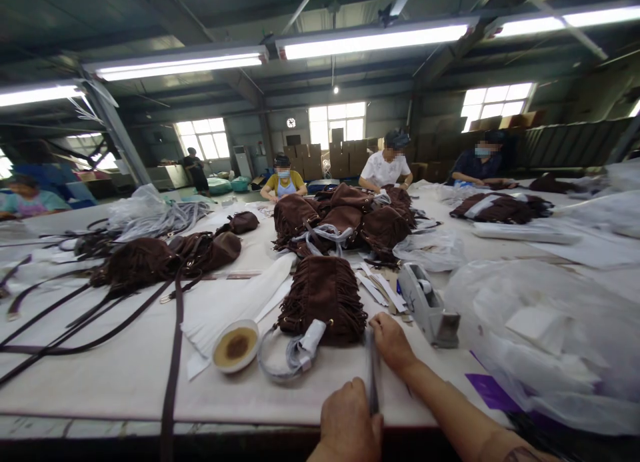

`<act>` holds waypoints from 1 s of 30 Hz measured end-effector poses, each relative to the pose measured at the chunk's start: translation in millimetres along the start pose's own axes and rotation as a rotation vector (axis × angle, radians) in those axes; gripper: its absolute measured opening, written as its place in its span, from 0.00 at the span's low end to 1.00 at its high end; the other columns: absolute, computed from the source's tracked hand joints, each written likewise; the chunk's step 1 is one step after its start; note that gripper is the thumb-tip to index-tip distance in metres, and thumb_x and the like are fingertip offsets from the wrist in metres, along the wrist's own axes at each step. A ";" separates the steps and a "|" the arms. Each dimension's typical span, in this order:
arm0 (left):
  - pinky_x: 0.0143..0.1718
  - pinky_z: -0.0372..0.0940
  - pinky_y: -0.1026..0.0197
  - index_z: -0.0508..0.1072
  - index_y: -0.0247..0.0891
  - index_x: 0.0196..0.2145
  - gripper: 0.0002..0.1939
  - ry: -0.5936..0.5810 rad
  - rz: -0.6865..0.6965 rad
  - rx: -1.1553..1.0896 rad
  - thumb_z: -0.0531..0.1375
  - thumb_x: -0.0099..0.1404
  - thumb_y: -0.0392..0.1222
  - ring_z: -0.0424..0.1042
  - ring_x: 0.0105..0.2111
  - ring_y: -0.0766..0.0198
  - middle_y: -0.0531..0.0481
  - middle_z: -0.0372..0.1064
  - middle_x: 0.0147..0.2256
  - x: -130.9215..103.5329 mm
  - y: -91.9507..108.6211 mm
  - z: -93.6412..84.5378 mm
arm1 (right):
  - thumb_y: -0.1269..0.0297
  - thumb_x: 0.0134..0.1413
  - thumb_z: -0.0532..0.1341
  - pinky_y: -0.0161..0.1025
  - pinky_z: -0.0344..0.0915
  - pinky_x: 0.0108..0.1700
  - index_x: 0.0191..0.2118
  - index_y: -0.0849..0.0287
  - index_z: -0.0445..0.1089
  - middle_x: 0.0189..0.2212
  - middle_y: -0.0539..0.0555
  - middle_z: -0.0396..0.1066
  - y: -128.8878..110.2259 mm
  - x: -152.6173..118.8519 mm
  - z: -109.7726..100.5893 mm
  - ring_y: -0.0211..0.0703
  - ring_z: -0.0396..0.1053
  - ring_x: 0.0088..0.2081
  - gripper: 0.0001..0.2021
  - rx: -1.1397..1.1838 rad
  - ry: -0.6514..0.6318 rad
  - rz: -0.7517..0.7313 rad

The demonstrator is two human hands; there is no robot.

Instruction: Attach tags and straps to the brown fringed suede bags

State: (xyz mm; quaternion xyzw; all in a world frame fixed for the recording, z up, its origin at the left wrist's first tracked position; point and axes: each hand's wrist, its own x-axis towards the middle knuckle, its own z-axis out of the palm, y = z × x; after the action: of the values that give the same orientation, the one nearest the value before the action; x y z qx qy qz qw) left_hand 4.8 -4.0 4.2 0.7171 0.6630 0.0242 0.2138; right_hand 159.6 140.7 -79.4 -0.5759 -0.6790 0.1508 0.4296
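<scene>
My left hand point(350, 419), near the table's front edge, is closed round the near end of a dark, narrow strap point(373, 375), which is a little blurred. My right hand point(393, 342) pinches the far end of this strap, so it runs between both hands. Just left of the right hand lies a dark brown fringed handbag point(320, 292). In front of the bag, a looped handle point(273, 365) wrapped in greyish plastic rests on the table. The strap's far end is beside the bag's lower right corner; I cannot tell whether they are joined.
A bowl point(220, 365) with yellowish-brown contents stands left. A tape dispenser point(423, 302) and paper strips point(383, 285) are on the right, before crumpled plastic bags point(550, 315). More brown bags point(345, 212) are piled behind; long straps point(175, 342) hang leftward. Several co-workers point(385, 165) work beyond.
</scene>
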 end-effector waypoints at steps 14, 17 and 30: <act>0.46 0.70 0.46 0.74 0.33 0.44 0.17 -0.007 0.073 -0.039 0.60 0.56 0.35 0.76 0.44 0.42 0.36 0.76 0.42 14.4 15.6 3.1 | 0.61 0.52 0.59 0.38 0.63 0.35 0.31 0.58 0.69 0.29 0.52 0.72 -15.6 2.5 -24.2 0.44 0.69 0.32 0.07 -0.012 -0.299 0.000; 0.47 0.69 0.46 0.73 0.31 0.46 0.20 -0.003 0.082 -0.005 0.62 0.54 0.32 0.74 0.45 0.43 0.34 0.74 0.44 17.0 21.8 1.3 | 0.66 0.51 0.57 0.38 0.62 0.36 0.28 0.58 0.68 0.27 0.52 0.72 -14.6 5.4 -23.6 0.44 0.69 0.31 0.04 -0.066 -0.303 -0.031; 0.41 0.68 0.53 0.75 0.38 0.42 0.12 0.243 0.078 0.087 0.52 0.69 0.33 0.72 0.45 0.50 0.40 0.71 0.44 21.2 9.9 39.3 | 0.68 0.61 0.50 0.40 0.61 0.39 0.32 0.57 0.65 0.32 0.56 0.70 -6.8 -6.0 -23.5 0.46 0.68 0.35 0.09 -0.226 -0.227 -0.326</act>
State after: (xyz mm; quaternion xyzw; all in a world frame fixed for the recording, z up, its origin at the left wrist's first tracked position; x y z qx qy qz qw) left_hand 29.1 5.4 -33.4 0.7427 0.6560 0.0903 0.0995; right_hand 172.8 126.4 -63.3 -0.4823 -0.8196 0.0665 0.3019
